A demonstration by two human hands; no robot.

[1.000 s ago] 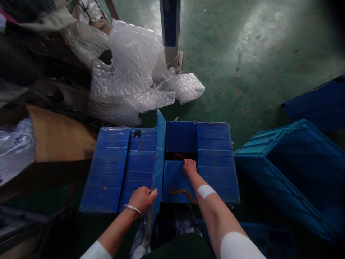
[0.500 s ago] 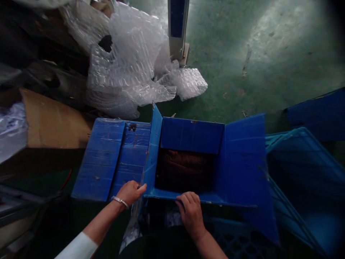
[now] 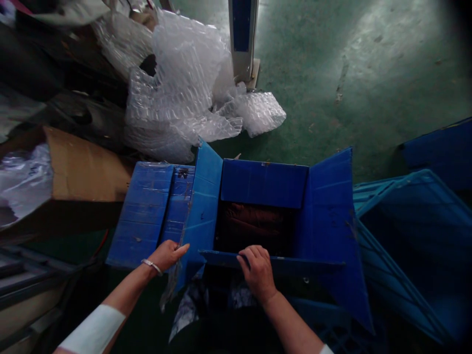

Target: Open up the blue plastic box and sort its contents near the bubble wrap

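Observation:
Below me stands an open blue box [image 3: 263, 184] with its flaps raised. Dark reddish-brown, cloth-like contents [image 3: 254, 219] lie inside in shadow. My left hand [image 3: 165, 254], with a bracelet at the wrist, is closed on the edge of the left flap [image 3: 202, 201], thumb on top. My right hand [image 3: 258, 270] has its fingers curled over the top edge of the near flap [image 3: 295, 264]. The right flap [image 3: 330, 211] leans outward, untouched.
A closed blue box [image 3: 142, 211] is at the left, beside a brown carton [image 3: 84, 169] holding clear plastic. Crumpled air-bubble wrap [image 3: 184, 83] lies beyond, near a metal post [image 3: 243, 44]. A light blue crate [image 3: 409, 236] stands at the right.
My left hand has moved left, tilting the left flap outward. The near flap has risen a little under my right hand. The right flap has shifted slightly inward.

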